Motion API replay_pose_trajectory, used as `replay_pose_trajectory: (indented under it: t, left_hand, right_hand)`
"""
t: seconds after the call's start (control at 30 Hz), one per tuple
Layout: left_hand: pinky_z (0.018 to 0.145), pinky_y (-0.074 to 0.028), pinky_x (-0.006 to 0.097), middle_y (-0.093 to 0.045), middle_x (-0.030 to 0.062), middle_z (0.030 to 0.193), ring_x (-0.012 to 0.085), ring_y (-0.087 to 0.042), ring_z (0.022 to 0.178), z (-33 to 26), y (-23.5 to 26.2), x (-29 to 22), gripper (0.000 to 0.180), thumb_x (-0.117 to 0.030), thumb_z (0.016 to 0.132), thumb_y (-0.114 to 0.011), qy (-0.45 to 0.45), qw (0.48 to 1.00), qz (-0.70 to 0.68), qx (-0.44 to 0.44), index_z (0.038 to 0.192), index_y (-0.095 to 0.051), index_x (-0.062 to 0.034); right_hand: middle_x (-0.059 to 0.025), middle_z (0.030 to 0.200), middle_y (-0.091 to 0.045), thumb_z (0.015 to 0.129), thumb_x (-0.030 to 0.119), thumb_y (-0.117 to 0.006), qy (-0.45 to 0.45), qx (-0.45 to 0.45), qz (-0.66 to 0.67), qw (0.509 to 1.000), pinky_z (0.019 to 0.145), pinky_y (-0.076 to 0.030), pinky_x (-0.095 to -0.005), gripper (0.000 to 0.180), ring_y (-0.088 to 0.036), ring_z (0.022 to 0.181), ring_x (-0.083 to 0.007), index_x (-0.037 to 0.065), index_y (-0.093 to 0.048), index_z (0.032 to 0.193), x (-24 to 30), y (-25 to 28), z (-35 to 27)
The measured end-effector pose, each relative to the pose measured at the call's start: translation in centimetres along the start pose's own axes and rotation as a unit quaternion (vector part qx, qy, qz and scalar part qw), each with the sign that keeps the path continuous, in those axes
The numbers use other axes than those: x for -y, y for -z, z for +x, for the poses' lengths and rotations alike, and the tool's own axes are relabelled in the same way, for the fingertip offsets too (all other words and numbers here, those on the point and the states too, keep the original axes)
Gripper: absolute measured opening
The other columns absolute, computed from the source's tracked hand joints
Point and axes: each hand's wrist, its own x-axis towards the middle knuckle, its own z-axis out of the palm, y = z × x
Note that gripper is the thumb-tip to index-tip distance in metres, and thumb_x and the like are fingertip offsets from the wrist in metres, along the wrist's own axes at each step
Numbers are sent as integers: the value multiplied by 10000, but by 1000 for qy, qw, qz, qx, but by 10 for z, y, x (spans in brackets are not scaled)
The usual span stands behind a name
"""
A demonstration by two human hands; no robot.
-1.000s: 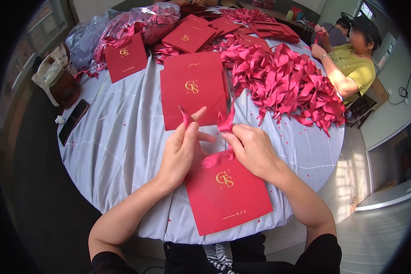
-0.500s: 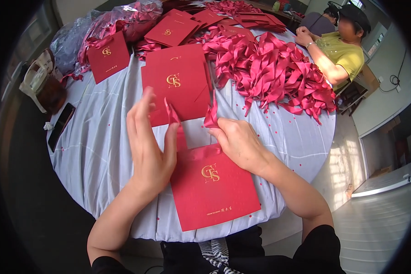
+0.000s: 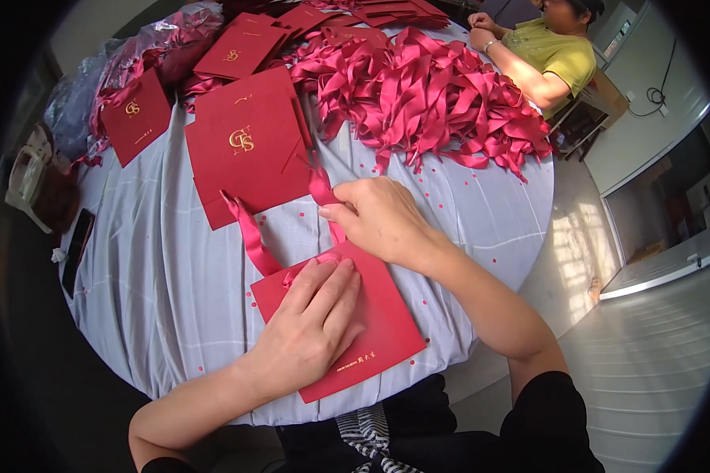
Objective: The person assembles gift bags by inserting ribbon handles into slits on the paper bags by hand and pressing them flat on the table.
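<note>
A flat red paper bag (image 3: pixel 390 315) with gold print lies tilted at the near edge of the table. Across its upper part rests my left hand (image 3: pixel 308 323), fingers stretched out flat over the ribbon and the bag's printed mark. My right hand (image 3: pixel 383 217) pinches one end of the crimson ribbon (image 3: pixel 320 188) just beyond the bag's top edge. The other ribbon tail (image 3: pixel 252 240) lies loose to the left. Part of the ribbon on the bag, possibly a knot or loop, is hidden under my left fingers.
Beyond the bag is a stack of red bags (image 3: pixel 244 158). A big heap of crimson ribbons (image 3: pixel 442 102) covers the far right. Clear plastic wrap (image 3: pixel 71 98), a phone (image 3: pixel 79 252) and a cloth bag (image 3: pixel 35 185) sit left. A person in a yellow top (image 3: pixel 552 59) sits across.
My left hand has come down from above the left ribbon tail onto the bag, leaving that tail loose. My right hand still pinches its ribbon end. The view has shifted and the bag is turned slightly.
</note>
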Motion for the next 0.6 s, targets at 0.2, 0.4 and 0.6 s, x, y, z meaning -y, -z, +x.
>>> replay_pose_trajectory:
  t: [0.2,0.4,0.6]
  left_hand:
    - [1014,-386,460,-396,252,1345,407,-414,1227,0,0,-5,607,-165,745,-715,29,999,-14,7,1242,-471,84]
    - [1019,-382,463,-378,272,1354,424,-405,1236,-3,2,-3,607,-177,752,-713,28,999,-13,15,1240,-467,86]
    - [1034,-372,463,-358,294,1371,437,-393,1254,-2,-1,-3,606,-178,758,-707,35,999,-21,16,1243,-464,92]
  right_hand:
    - [-171,606,-583,809,243,-682,-23,-49,28,998,572,-434,-432,294,-587,578,-343,-19,-570,741,-19,4,5]
    - [-188,662,-622,823,203,-667,-20,-38,59,997,608,-474,-441,231,-633,664,-360,-11,-582,804,-6,16,6]
    - [-119,650,-628,829,198,-679,-39,-13,66,997,536,-449,-299,240,-589,571,-165,-34,-622,806,-11,6,5]
